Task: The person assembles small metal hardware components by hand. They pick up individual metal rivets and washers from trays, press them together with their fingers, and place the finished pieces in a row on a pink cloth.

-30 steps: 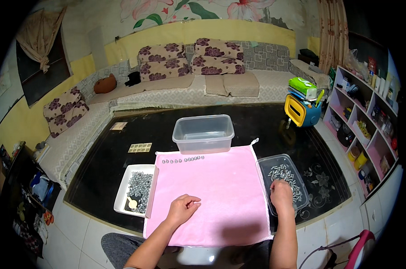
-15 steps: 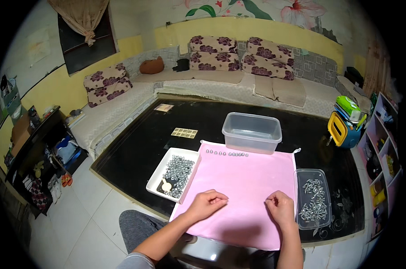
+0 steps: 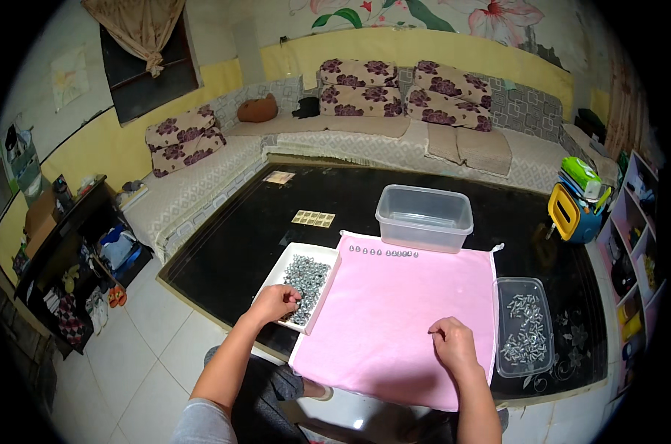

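Note:
My left hand (image 3: 279, 302) reaches into the white tray (image 3: 270, 280) at the left. Its fingers are pinched together among many small shiny metal nuts (image 3: 307, 278), and whatever they grip is hidden. My right hand (image 3: 454, 344) hovers over the right part of the pink cloth (image 3: 394, 318), fingers curled in; I cannot make out anything in them. Beyond both hands, a row of several small metal pieces (image 3: 383, 252) stands along the cloth's far edge. To the right of the cloth, a clear shallow box (image 3: 542, 296) contains many short metal bolts (image 3: 524, 333).
A clear plastic tub (image 3: 424, 235) stands at the cloth's far edge. The black table (image 3: 335, 192) also bears a card of small squares (image 3: 313, 218) and, far right, a blue-yellow container (image 3: 572, 214) with a green pack (image 3: 581, 177) on top. A long sofa (image 3: 306, 140) lines the back.
My left hand has moved left from above the cloth into the tray of nuts. My right hand stays over the cloth, slightly turned. The view has shifted a little.

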A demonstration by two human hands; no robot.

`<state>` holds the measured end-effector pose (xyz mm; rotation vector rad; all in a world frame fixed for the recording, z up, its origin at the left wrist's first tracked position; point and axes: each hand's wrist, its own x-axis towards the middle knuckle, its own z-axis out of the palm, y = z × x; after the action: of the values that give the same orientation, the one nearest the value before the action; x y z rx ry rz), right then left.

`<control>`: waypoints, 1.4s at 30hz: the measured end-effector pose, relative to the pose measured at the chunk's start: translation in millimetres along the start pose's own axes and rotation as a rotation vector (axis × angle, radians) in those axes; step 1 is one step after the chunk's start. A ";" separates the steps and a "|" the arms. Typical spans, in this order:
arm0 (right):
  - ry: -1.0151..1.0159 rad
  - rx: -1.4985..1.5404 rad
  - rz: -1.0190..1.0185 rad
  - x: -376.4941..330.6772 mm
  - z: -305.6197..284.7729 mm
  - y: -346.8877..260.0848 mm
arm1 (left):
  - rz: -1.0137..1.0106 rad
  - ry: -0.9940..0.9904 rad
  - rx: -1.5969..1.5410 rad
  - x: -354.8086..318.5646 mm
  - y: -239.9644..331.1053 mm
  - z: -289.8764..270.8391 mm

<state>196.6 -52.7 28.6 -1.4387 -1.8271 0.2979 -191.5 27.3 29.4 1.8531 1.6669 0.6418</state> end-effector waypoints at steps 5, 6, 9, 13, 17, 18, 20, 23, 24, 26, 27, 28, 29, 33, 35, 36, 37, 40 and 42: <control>-0.055 -0.008 0.009 2.1 0.2 -4.9 | -0.010 -0.034 0.010 3.0 2.4 -0.4; -0.066 -0.012 0.014 2.7 0.2 -6.4 | -0.019 -0.038 0.014 1.3 7.2 -1.5; -0.105 -0.057 0.037 4.2 -0.6 -10.0 | -0.015 -0.014 0.002 -1.5 12.0 -4.9; -0.101 0.008 0.084 7.0 -1.4 -9.9 | 0.021 0.208 -0.073 -7.5 31.0 -6.5; -0.020 0.042 -0.009 7.0 5.0 -1.1 | 0.002 0.075 -0.614 -8.1 53.5 12.0; -0.015 0.026 -0.031 6.3 5.4 1.4 | 0.030 0.021 -0.675 -8.1 61.4 19.8; -0.025 -0.009 -0.072 6.2 6.2 2.5 | 0.071 -0.093 -0.750 -13.3 88.2 33.8; -0.067 -0.036 -0.077 5.2 9.7 9.2 | 0.020 -0.291 -0.913 -12.3 116.0 69.6; -0.042 -0.039 -0.079 5.3 9.3 8.8 | 0.040 -0.356 -0.984 -9.1 117.6 86.9; 0.006 -0.040 -0.085 6.4 10.0 8.1 | 0.043 -0.439 -1.015 -5.9 126.5 112.3; 0.018 -0.044 -0.079 7.0 9.9 8.0 | 0.027 -0.472 -1.022 -5.0 132.8 121.0; 0.030 -0.048 -0.071 7.3 10.1 9.0 | -0.002 -0.476 -1.065 -3.3 135.4 129.3; 0.041 -0.053 -0.064 7.9 9.7 8.5 | -0.031 -0.479 -1.107 -1.3 136.6 137.2; -0.022 -0.144 -0.004 7.7 6.0 3.1 | -0.015 -0.440 -1.166 2.4 132.1 150.8; -0.033 -0.134 0.027 7.9 8.1 8.3 | -0.027 -0.435 -1.150 2.1 134.8 151.9; -0.023 -0.136 0.021 7.5 8.2 10.2 | -0.033 -0.432 -1.142 1.8 136.0 152.5; -0.013 -0.139 0.013 7.6 8.7 11.4 | -0.007 -0.431 -1.144 1.2 135.9 153.1; 0.026 -0.068 -0.010 8.7 8.9 9.3 | 0.052 -0.414 -1.147 -1.6 134.8 156.6; 0.031 0.059 0.042 9.2 8.7 4.0 | 0.067 -0.382 -1.149 -2.6 134.7 159.0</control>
<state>192.9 -40.7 24.2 -1.4347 -1.7515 0.3456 13.9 1.0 5.9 1.0643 0.6871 0.9266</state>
